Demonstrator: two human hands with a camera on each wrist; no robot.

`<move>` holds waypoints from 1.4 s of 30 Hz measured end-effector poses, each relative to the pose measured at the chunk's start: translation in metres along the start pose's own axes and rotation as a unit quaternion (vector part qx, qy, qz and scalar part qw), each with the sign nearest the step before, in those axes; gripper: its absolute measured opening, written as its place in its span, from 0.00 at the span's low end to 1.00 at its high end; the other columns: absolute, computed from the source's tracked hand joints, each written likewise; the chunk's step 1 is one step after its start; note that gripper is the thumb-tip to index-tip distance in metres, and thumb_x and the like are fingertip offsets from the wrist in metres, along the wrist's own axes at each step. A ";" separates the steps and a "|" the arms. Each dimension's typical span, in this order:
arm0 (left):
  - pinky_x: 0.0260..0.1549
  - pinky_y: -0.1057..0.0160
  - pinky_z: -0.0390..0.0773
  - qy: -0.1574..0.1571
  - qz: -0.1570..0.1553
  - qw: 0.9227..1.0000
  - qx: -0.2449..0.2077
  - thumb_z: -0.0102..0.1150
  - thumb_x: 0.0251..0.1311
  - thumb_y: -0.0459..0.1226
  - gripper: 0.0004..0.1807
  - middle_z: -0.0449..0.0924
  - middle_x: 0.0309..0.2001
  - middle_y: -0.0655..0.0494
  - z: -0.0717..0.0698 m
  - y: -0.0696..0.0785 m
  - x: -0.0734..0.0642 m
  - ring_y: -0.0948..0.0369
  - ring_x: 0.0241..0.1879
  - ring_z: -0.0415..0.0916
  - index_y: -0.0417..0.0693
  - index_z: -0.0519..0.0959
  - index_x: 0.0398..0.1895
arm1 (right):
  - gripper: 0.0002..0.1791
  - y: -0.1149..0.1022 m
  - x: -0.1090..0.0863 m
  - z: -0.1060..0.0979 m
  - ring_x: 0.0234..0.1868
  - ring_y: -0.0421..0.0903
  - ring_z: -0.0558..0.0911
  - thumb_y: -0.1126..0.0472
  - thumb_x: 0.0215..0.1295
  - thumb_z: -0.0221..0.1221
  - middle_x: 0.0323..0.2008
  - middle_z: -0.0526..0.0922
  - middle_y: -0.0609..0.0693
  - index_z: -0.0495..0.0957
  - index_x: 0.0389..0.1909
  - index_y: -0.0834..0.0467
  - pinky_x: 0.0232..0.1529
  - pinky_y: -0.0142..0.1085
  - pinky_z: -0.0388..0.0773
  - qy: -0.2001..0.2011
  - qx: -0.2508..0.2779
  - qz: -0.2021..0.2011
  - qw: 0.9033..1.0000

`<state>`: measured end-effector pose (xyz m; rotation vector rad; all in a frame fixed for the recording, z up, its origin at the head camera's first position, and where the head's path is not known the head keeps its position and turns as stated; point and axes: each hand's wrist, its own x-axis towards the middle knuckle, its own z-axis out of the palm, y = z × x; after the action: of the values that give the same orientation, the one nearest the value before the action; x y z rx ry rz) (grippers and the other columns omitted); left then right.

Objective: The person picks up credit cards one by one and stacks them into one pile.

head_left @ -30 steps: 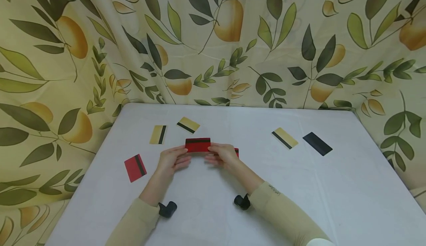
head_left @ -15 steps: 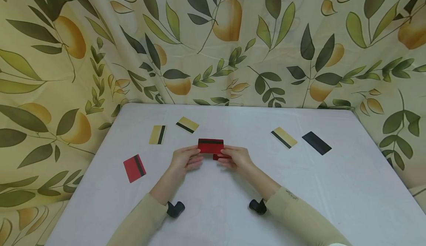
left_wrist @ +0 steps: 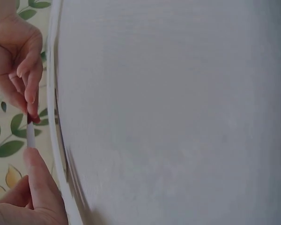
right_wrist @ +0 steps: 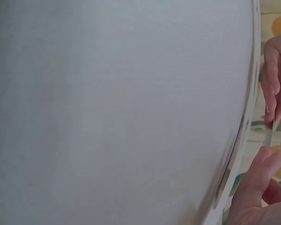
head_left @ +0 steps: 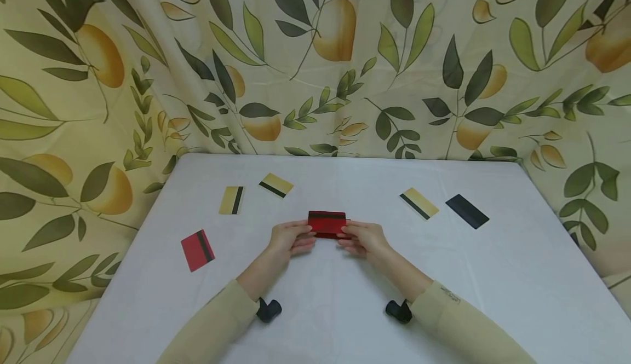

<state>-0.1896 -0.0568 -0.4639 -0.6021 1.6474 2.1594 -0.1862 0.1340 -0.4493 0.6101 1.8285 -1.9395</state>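
Both hands pinch a red card with a black stripe (head_left: pixel 327 223) between them, its striped face turned up to the head camera. My left hand (head_left: pixel 288 239) grips its left end and my right hand (head_left: pixel 367 241) its right end, thumbs at the lower corners. Another red card (head_left: pixel 325 236) is mostly hidden behind the held one, its lower edge peeking out. In the left wrist view the held card (left_wrist: pixel 31 133) appears edge-on as a thin pale strip between the fingertips. The right wrist view likewise shows the card (right_wrist: pixel 268 137) from its edge.
On the white table (head_left: pixel 335 298) lie a red card (head_left: pixel 198 250) at left, two gold cards (head_left: pixel 231 200) (head_left: pixel 276 185) behind the hands, and a third gold card (head_left: pixel 419 203) beside a black card (head_left: pixel 467 211) at right. A patterned cloth (head_left: pixel 315 90) hangs behind the table.
Both hands have shifted right and slightly nearer, carrying the red card so it now overlaps the other red card. The remaining cards lie as before.
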 end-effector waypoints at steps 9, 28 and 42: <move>0.28 0.57 0.82 -0.005 -0.008 1.000 0.012 0.57 0.57 0.29 0.18 0.83 0.34 0.43 0.007 -0.006 0.006 0.55 0.26 0.82 0.36 0.75 0.52 | 0.24 0.001 0.000 -0.008 0.24 0.42 0.84 0.63 0.62 0.57 0.27 0.85 0.52 0.69 0.58 0.64 0.23 0.28 0.79 0.001 -0.007 0.008 1.000; 0.21 0.64 0.81 0.011 -0.002 0.997 0.071 0.60 0.55 0.31 0.16 0.83 0.29 0.46 0.012 -0.010 0.008 0.60 0.20 0.81 0.37 0.77 0.48 | 0.23 0.007 0.006 -0.013 0.21 0.40 0.83 0.64 0.62 0.56 0.25 0.84 0.51 0.69 0.59 0.63 0.19 0.25 0.76 0.011 -0.038 -0.002 0.999; 0.19 0.65 0.80 0.003 0.006 0.997 0.081 0.57 0.56 0.30 0.19 0.82 0.24 0.48 0.013 -0.011 0.008 0.61 0.18 0.80 0.38 0.75 0.53 | 0.25 0.006 0.004 -0.013 0.18 0.40 0.82 0.67 0.61 0.56 0.23 0.84 0.52 0.67 0.60 0.63 0.18 0.25 0.76 0.001 -0.042 -0.016 0.999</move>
<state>-0.1920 -0.0417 -0.4740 -0.5532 1.8115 2.0095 -0.1850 0.1469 -0.4573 0.5598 1.9199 -1.8724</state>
